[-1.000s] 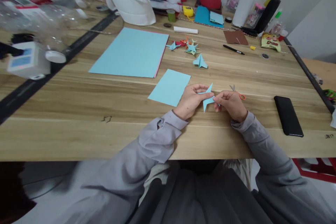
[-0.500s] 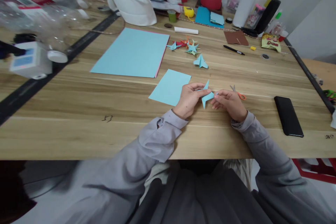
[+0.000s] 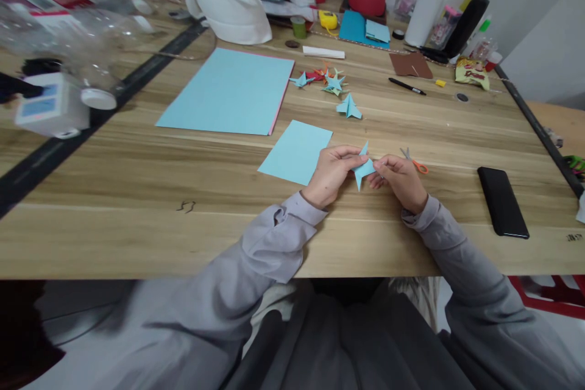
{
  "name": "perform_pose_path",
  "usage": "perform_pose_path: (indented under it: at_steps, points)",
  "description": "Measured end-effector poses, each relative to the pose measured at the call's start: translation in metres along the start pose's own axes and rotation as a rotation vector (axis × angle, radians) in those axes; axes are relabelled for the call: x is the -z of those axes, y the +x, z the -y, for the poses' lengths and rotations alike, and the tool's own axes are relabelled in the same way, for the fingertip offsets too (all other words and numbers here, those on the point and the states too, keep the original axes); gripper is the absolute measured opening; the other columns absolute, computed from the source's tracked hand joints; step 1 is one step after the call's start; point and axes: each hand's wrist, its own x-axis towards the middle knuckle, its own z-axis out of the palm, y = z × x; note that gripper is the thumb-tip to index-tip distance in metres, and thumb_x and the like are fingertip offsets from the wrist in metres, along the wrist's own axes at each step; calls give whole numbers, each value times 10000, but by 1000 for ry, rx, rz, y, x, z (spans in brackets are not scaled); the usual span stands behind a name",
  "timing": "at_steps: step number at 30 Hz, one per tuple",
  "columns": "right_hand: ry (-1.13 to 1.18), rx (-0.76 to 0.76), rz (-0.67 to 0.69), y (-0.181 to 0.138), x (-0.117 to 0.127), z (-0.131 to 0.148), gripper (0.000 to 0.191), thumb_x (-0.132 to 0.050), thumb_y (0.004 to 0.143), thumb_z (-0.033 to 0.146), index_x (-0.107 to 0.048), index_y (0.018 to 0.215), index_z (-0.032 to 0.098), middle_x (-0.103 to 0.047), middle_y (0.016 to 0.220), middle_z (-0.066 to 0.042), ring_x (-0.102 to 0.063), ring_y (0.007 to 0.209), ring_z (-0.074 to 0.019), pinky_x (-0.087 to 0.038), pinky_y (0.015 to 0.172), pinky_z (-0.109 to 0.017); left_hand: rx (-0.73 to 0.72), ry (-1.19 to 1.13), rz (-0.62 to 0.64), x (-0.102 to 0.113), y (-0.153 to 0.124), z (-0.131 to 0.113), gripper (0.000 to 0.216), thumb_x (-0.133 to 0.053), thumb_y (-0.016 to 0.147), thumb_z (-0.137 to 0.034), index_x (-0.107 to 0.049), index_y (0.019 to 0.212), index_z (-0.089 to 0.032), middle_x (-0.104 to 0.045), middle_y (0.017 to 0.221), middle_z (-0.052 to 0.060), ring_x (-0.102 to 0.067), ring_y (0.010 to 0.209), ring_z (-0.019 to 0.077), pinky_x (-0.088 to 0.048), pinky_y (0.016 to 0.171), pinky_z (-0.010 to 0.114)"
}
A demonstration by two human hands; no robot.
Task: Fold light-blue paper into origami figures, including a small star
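Between my two hands is a light-blue folded paper figure (image 3: 364, 170) with pointed ends sticking up and down. My left hand (image 3: 333, 172) pinches its left part between thumb and fingers. At its right tip, the thumb and fingers of my right hand (image 3: 398, 179) are closed on the paper. Partly behind my left hand lies a light-blue paper sheet (image 3: 295, 151). Orange-handled scissors (image 3: 418, 164) rest just beyond my right hand. Farther back sit a blue folded paper piece (image 3: 349, 106) and several small colourful folded figures (image 3: 334, 83).
A large stack of blue paper (image 3: 228, 91) lies to the left. At the right is a black phone (image 3: 503, 202). A black pen (image 3: 407, 86) and brown paper (image 3: 411, 65) lie farther back. Plastic bottles (image 3: 68, 18) crowd the far left, near a white cloth-covered jug (image 3: 233, 9).
The folded figure has shifted slightly right and turned a little between my fingers. My right fingers sit closer over its right tip.
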Motion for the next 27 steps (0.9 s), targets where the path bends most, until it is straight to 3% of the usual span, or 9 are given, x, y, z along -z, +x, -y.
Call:
perform_pose_path:
  at_steps: [5, 9, 13, 17, 19, 23, 27]
  points:
    - [-1, 34, -43, 1, 3, -2, 488, -699, 712, 686, -640, 674, 203, -674, 562, -9, -600, 451, -143, -482, 468, -289, -20, 18, 47, -1, -3, -2, 294, -864, 550, -331, -766, 751, -140, -738, 724, 49, -638, 631, 156, -470, 569, 265]
    - [27, 31, -117, 2, 4, -2, 562, -618, 736, 756, -662, 740, 196, -678, 586, -26, -613, 466, -156, -474, 463, -294, -37, 43, -5, -1, -3, -2, 288, -862, 551, -324, -768, 749, -137, -733, 714, 45, -622, 615, 147, -463, 549, 255]
    - [45, -10, -91, 1, 2, 0, 523, -757, 643, 684, -665, 800, 194, -709, 637, -16, -626, 494, -142, -494, 486, -272, -26, 60, -33, -1, -2, -2, 301, -854, 559, -334, -764, 763, -132, -723, 704, 40, -606, 598, 138, -459, 510, 236]
    - [19, -12, -101, 1, 0, 0, 500, -864, 529, 588, -630, 732, 196, -714, 618, 1, -614, 472, -119, -488, 475, -240, -7, 40, 24, -1, -1, -3, 229, -764, 657, -291, -754, 811, -122, -708, 701, 36, -599, 582, 122, -507, 514, 233]
    - [40, 12, -158, 1, 2, 0, 472, -862, 550, 569, -610, 681, 192, -712, 612, -1, -611, 472, -108, -482, 472, -224, 2, 13, 49, 0, -2, -4, 261, -716, 682, -228, -747, 922, -128, -730, 824, 49, -617, 601, 115, -537, 537, 244]
    - [142, 19, -228, 2, 8, 2, 421, -870, 578, 506, -606, 660, 189, -705, 608, 5, -602, 477, -96, -481, 482, -211, -64, 15, 167, 2, -3, -4, 526, -654, 630, -63, -691, 1144, -167, -685, 1170, 93, -673, 731, 128, -574, 639, 275]
    - [207, -31, -196, 2, 11, 4, 378, -859, 599, 453, -596, 623, 183, -680, 576, 4, -578, 462, -92, -469, 480, -216, -170, 152, 281, 3, -2, 0, 392, -682, 653, -88, -743, 1035, -155, -712, 1094, 100, -674, 774, 147, -574, 718, 306]
